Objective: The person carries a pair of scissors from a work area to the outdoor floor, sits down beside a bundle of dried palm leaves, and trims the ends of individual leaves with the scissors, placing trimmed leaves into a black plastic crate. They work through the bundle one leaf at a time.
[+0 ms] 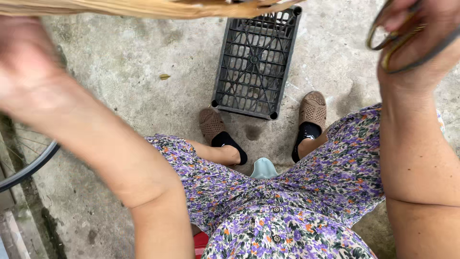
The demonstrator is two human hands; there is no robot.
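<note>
black plastic crate (255, 62) lies upside down, contents hidden; left hand (21, 67), blurred, grip unclear, left of crate. right hand (417, 38) grips scissors (390, 41), right of crate.

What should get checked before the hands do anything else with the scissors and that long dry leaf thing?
1. Scissors held firmly in the right hand: ok, fingers are through the loops.
2. Scissor blades closed: cannot tell, they run out of the picture.
3. Left hand has a steady grip on the dry strip: cannot tell, the hand is blurred.
4. Left hand away from the scissors: ok, they are at opposite sides of the view.
5. Black crate sits on the concrete floor in front of the feet: ok.
6. Feet covered: ok, brown slippers and dark socks are on.
</note>
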